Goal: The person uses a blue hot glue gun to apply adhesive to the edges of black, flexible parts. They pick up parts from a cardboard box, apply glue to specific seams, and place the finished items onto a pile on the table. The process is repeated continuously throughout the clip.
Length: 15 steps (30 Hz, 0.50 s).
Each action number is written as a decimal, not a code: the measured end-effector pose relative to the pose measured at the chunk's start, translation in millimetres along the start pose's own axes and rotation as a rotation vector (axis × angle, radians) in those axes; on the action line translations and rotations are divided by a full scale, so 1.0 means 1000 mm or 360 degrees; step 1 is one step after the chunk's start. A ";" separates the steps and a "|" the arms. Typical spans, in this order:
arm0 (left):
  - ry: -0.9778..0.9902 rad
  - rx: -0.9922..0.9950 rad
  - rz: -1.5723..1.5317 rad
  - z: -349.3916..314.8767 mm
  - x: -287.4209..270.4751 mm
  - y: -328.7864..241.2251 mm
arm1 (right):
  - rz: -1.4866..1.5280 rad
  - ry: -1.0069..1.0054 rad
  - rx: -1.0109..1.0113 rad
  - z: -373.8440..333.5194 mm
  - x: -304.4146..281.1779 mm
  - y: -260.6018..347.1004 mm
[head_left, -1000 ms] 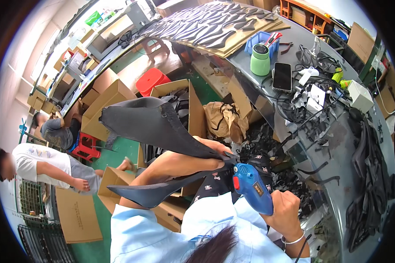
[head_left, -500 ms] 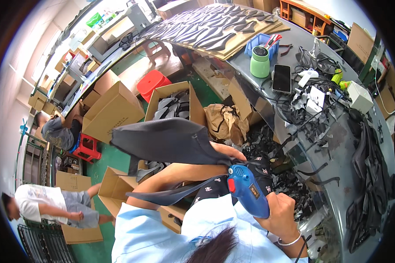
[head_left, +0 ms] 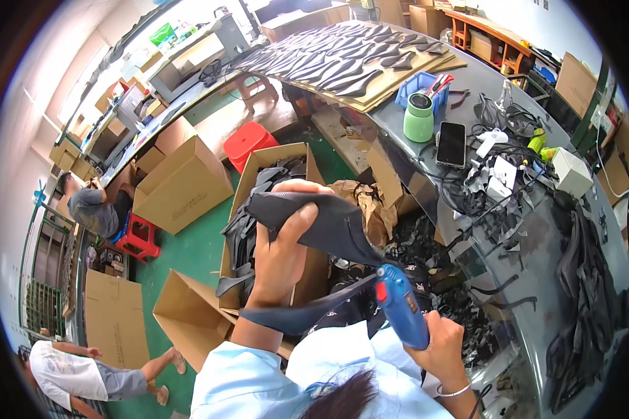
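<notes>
My left hand (head_left: 281, 262) is closed around the left end of a dark grey, sheet-like piece of material (head_left: 332, 227), thumb on top and fingers behind. The piece slants down to the right, to the head of a blue hand-held power tool (head_left: 404, 314) with a red button. My right hand (head_left: 442, 343) grips the tool's lower body. Its tip meets the material, but the blade or working end is hidden. A long dark strip (head_left: 307, 315) hangs in a curve below, across my left forearm; whether it joins the piece I cannot tell.
A carton (head_left: 307, 276) of dark pieces stands beyond my left hand. Dark scraps (head_left: 416, 234) heap beside the grey table (head_left: 531, 279), which bears a phone (head_left: 451, 144), green bottle (head_left: 418, 119) and cables. Two people are at the left, one seated (head_left: 94, 209), one in white (head_left: 66, 370).
My left hand has moved from beside the tool's head to the material's left end, which now sits nearer the tool. The tool tilts more upright. The person in white has shifted lower in view.
</notes>
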<state>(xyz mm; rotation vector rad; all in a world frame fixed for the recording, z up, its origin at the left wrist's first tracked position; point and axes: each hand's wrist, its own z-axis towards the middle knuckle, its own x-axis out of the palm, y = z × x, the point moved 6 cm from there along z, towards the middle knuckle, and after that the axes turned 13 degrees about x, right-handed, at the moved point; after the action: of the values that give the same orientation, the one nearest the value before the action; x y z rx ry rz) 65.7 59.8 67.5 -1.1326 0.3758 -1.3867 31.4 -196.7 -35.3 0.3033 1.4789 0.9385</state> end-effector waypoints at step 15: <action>0.1106 -0.1365 0.0515 -0.087 0.047 0.081 | 0.0264 -0.0135 -0.0099 0.041 -0.018 0.016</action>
<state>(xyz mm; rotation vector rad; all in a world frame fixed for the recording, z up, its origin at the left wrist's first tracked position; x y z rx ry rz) 54.1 -33.7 -19.1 -1.1303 1.6972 -1.3098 66.7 -184.3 -5.9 0.4200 1.3592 1.0892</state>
